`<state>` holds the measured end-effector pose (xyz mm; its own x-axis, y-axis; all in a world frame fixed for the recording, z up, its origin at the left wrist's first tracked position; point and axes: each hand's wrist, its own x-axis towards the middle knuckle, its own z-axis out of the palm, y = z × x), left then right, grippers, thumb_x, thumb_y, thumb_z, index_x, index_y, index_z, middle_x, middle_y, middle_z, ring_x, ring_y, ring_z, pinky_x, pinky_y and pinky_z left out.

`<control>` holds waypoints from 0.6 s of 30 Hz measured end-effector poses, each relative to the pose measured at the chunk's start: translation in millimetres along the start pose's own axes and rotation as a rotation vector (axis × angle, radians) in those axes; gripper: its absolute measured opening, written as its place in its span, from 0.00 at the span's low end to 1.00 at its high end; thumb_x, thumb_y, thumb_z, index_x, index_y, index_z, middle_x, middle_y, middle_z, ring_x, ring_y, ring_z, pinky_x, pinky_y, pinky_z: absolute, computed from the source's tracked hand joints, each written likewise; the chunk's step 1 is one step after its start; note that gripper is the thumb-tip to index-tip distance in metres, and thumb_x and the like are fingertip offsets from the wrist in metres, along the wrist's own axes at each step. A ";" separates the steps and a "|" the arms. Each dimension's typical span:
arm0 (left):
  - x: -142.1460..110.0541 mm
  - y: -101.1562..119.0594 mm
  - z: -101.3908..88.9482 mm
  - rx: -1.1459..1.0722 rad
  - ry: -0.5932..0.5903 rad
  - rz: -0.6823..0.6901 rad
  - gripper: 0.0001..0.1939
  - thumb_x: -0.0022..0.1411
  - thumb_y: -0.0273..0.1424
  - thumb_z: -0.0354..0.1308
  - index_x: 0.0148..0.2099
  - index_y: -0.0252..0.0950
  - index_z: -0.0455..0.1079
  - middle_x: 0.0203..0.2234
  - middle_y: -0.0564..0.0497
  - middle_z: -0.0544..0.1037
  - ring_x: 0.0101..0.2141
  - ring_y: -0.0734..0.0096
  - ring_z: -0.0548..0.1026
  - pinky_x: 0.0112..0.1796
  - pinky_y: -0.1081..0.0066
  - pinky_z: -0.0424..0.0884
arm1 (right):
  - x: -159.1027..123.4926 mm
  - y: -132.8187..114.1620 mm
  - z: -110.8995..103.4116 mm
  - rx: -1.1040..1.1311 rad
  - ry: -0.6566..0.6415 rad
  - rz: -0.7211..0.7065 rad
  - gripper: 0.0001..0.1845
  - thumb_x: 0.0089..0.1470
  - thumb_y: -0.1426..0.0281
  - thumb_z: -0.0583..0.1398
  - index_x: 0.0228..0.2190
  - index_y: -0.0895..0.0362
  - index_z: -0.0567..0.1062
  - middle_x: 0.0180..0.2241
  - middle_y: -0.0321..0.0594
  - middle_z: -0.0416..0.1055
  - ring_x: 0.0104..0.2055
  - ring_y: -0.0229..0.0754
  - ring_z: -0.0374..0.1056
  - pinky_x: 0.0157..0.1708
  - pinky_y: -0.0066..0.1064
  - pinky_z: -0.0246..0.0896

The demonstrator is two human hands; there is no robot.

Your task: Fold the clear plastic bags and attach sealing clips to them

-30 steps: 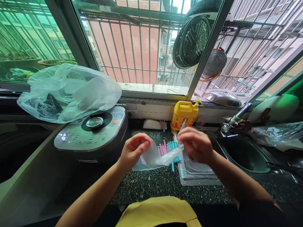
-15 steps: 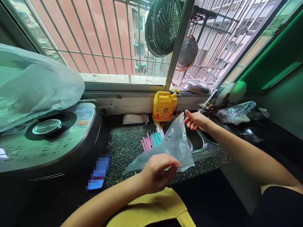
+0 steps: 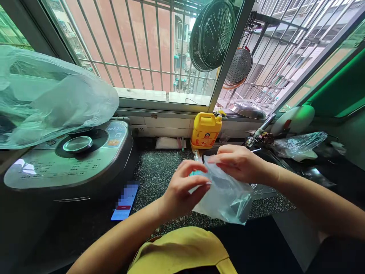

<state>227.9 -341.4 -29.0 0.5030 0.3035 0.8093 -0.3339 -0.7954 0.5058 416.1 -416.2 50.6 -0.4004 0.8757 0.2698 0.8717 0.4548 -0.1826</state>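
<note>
A clear plastic bag (image 3: 225, 198) hangs between my hands over the front of the speckled counter, its lower part drooping past the edge. My right hand (image 3: 242, 163) is closed, pinching the bag's upper rim. Facing it, my left hand (image 3: 185, 188) has thumb and fingertip brought together at the bag's left edge. Behind my left fingers a sliver of turquoise sticks (image 3: 196, 173) shows; the rest of them are hidden by my hands and the bag.
At the left a large cooker (image 3: 76, 163) stands under a big plastic-wrapped bundle (image 3: 65, 95). A phone (image 3: 125, 203) lies on the counter (image 3: 154, 171). By the window are a yellow jug (image 3: 207, 131) and a white packet (image 3: 169, 143). A faucet (image 3: 261, 131) and sink are at right.
My right hand has gone from open beside the bag to gripping its rim. Both hands have come closer together and the bag has turned, covering most of the sticks. The view has shifted left.
</note>
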 end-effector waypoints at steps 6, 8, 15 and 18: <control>18.5 -14.1 0.2 0.097 0.037 0.010 0.03 0.57 0.25 0.57 0.32 0.36 0.71 0.36 0.45 0.76 0.39 0.66 0.72 0.41 0.62 0.69 | 6.9 -1.5 3.5 0.055 -0.089 -0.062 0.12 0.57 0.74 0.53 0.32 0.60 0.76 0.23 0.36 0.64 0.25 0.32 0.59 0.25 0.24 0.55; 21.5 -20.5 0.7 0.071 0.041 0.031 0.03 0.57 0.24 0.57 0.32 0.36 0.71 0.29 0.48 0.76 0.34 0.69 0.72 0.38 0.65 0.70 | 5.3 1.3 -1.6 0.041 -0.041 -0.028 0.10 0.57 0.72 0.54 0.34 0.59 0.76 0.27 0.38 0.67 0.28 0.34 0.62 0.28 0.26 0.59; 26.2 -28.7 -16.5 0.070 0.132 -0.053 0.04 0.56 0.23 0.57 0.30 0.35 0.70 0.27 0.49 0.76 0.32 0.70 0.71 0.36 0.67 0.70 | -6.6 -10.1 -31.9 -0.044 0.120 -0.061 0.12 0.47 0.60 0.64 0.34 0.52 0.76 0.47 0.43 0.68 0.51 0.48 0.62 0.48 0.43 0.62; 25.5 -30.1 -29.8 0.031 0.173 -0.123 0.04 0.56 0.26 0.58 0.29 0.35 0.70 0.27 0.49 0.75 0.32 0.69 0.71 0.36 0.66 0.70 | -9.2 -9.1 -26.2 -0.106 0.089 -0.096 0.03 0.49 0.66 0.64 0.26 0.52 0.76 0.49 0.40 0.68 0.55 0.49 0.58 0.52 0.48 0.60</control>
<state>227.0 -294.1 -14.7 0.3932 0.4830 0.7824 -0.2527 -0.7614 0.5970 419.2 -432.6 74.6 -0.4611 0.8090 0.3647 0.8572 0.5123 -0.0527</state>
